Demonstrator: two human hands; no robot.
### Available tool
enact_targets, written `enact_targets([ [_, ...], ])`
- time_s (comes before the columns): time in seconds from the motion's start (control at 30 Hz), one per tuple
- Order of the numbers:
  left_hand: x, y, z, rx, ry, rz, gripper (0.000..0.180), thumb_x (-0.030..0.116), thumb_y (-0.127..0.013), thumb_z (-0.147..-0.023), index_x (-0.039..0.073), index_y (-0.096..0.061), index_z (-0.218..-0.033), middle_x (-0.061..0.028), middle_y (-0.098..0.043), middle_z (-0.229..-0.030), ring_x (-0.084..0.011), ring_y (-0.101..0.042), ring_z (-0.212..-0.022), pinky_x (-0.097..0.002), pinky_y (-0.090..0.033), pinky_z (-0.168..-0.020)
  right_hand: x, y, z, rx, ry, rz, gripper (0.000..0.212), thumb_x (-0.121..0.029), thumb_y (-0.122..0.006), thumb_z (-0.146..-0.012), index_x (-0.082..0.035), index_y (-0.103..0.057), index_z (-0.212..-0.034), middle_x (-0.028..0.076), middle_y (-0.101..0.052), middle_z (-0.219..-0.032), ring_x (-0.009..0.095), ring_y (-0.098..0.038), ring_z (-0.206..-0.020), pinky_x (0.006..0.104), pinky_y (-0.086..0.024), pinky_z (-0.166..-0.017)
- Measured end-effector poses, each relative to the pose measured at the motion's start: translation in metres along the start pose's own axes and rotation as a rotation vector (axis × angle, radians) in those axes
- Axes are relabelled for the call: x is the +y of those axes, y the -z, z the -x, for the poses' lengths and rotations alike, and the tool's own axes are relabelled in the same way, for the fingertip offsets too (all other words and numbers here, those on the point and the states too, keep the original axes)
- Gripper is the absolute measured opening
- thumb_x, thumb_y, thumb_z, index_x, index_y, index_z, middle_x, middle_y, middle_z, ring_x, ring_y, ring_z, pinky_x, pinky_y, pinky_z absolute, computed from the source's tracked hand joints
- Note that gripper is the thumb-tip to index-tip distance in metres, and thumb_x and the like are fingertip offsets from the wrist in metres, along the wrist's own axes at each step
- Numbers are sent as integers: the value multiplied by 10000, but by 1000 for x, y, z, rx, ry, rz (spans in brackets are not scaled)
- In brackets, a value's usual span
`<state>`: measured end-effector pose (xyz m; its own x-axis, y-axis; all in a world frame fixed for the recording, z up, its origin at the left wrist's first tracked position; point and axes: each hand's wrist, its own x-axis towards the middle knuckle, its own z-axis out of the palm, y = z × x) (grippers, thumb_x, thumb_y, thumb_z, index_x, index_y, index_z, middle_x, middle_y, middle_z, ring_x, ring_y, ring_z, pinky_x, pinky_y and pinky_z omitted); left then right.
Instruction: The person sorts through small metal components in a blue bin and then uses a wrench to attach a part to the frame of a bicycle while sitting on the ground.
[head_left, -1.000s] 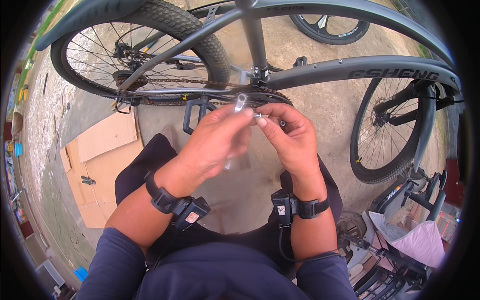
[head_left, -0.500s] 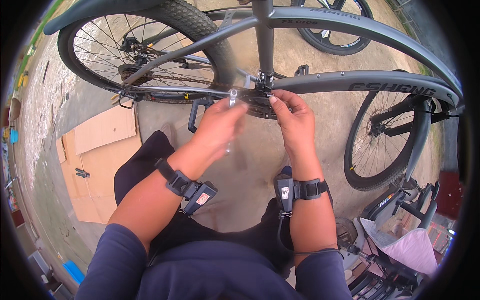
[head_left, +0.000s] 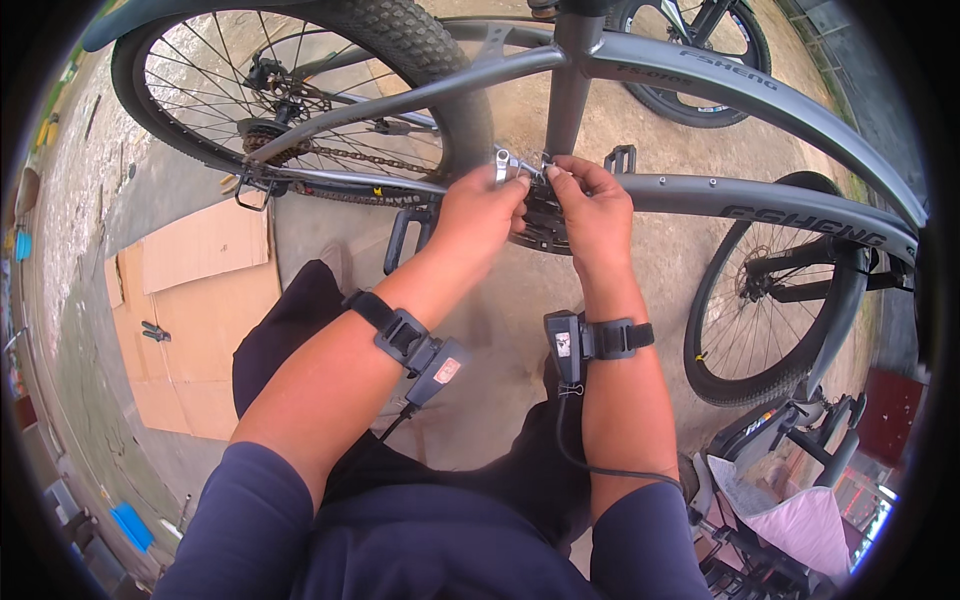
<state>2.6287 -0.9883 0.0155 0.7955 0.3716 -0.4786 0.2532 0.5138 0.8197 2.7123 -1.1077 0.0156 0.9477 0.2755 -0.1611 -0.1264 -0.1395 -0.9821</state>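
Note:
A grey bicycle frame [head_left: 565, 100] spans the far side in front of me. My left hand [head_left: 474, 215] is closed around a silver wrench [head_left: 502, 165], its ring end sticking up past the fingers. The fingertips reach the dark parts at the foot of the seat tube, just above the chainring [head_left: 541, 238]. From the other side my right hand [head_left: 600, 215] pinches at the same spot, thumb against fingers. What lies in that pinch is too small and covered to make out.
Left of the hands are the rear wheel [head_left: 400, 45] and a pedal [head_left: 405, 240]. A cardboard sheet [head_left: 215, 330] with a small dark tool [head_left: 155, 331] lies on the ground. The front wheel [head_left: 700, 330] stands right; another bike's wheel [head_left: 745, 55] is behind.
My left hand has moved right and up, bringing the wrench to the seat tube's foot beside my right hand. The right hand keeps its pinch. The view has shifted slightly.

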Motion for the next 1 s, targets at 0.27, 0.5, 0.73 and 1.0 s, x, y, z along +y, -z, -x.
enact_targets([
  [0.27, 2, -3, -9, 7, 34, 75, 133, 212, -669, -959, 119, -691, -1050, 60, -619, -805, -38, -556, -662, -204, -399, -541, 3, -3, -1, 20, -2, -7, 213, -122, -750, -894, 24, -724, -1046, -24, -646, -788, 39, -552, -697, 209, -461, -634],
  [0.5, 4, -3, -12, 4, 56, 91, 119, 228, -683, -963, 128, -695, -1028, 67, -611, -782, -30, -540, -637, -204, -374, -521, -1, -9, 5, 45, -37, -44, 230, -96, -735, -920, 33, -709, -1108, 34, -704, -925, 76, -613, -801, 223, -503, -734],
  [0.73, 6, -5, -8, 5, 70, 107, 109, 220, -683, -959, 129, -692, -1018, 63, -606, -767, -28, -539, -639, -202, -366, -524, -4, -12, 8, 48, -49, -144, 238, -96, -713, -934, 47, -693, -1123, 56, -713, -983, 94, -639, -842, 241, -521, -768],
  [1.0, 5, -5, -10, -20, 69, 107, 99, 222, -688, -955, 133, -690, -999, 62, -609, -759, -38, -546, -643, -203, -375, -538, 0, -10, 8, 23, -108, -154, 232, -114, -710, -940, 32, -694, -1119, 44, -714, -970, 84, -631, -821, 231, -508, -745],
])
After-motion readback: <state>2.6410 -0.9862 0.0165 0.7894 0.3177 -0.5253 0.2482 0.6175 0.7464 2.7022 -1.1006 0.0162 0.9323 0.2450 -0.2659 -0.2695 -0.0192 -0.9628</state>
